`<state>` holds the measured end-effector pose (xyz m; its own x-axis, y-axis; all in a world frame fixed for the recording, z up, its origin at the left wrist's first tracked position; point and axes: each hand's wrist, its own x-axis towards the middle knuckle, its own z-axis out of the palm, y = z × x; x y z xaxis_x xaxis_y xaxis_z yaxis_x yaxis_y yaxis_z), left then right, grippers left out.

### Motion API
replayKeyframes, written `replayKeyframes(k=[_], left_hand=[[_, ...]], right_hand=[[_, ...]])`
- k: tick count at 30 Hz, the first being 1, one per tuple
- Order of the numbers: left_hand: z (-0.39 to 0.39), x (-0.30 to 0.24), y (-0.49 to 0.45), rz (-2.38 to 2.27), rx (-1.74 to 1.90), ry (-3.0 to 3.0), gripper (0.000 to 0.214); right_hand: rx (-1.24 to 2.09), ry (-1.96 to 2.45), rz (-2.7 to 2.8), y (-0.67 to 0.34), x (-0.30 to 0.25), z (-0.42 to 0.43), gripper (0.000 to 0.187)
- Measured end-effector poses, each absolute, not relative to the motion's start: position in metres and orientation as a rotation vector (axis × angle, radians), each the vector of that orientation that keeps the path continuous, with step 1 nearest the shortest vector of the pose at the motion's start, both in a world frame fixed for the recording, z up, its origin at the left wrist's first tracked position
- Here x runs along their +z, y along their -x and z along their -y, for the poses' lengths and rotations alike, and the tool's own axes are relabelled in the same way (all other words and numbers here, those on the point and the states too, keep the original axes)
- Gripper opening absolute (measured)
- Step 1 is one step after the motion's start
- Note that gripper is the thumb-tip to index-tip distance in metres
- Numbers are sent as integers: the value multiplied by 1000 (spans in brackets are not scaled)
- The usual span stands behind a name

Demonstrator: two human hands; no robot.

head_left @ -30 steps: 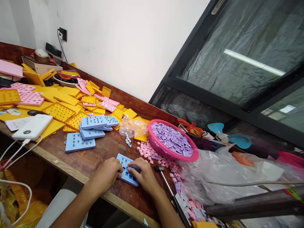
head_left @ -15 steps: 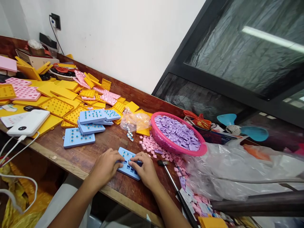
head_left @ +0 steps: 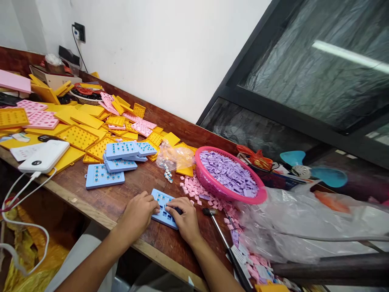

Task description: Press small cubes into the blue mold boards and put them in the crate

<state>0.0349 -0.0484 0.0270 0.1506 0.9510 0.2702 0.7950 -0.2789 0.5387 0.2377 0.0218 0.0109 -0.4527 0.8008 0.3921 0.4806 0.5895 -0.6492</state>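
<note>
Both my hands are on a light blue plastic plate point(head_left: 161, 213) with small teal-and-white pieces set in rows, lying on the wooden table's front part. My left hand point(head_left: 138, 215) grips the plate's left edge. My right hand point(head_left: 185, 219) curls over its right side, with a small dark blue object point(head_left: 179, 211) partly hidden under the fingers. Most of the plate's right half is covered by that hand.
Loose pink pieces point(head_left: 194, 190) lie right of my hands beside a pink basket point(head_left: 212, 182) of lilac pieces. A metal-shafted hammer point(head_left: 223, 239) lies nearby. Further left are stacked blue plates point(head_left: 121, 151) and heaped yellow plates point(head_left: 77, 137). A plastic bag point(head_left: 291, 227) fills the right.
The head view has shifted and tilted slightly. Both hands stay on the blue plate, which remains in about the same place on the table.
</note>
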Motion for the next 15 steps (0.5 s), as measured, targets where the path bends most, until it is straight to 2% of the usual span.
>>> replayKeyframes(k=[9, 15], left_hand=[[55, 14, -39, -1810, 824, -2259, 15], [53, 20, -40, -1854, 666, -2276, 15]], right_hand=[[515, 972, 2310, -239, 19, -22, 11], [624, 983, 2210, -239, 17, -23, 8]])
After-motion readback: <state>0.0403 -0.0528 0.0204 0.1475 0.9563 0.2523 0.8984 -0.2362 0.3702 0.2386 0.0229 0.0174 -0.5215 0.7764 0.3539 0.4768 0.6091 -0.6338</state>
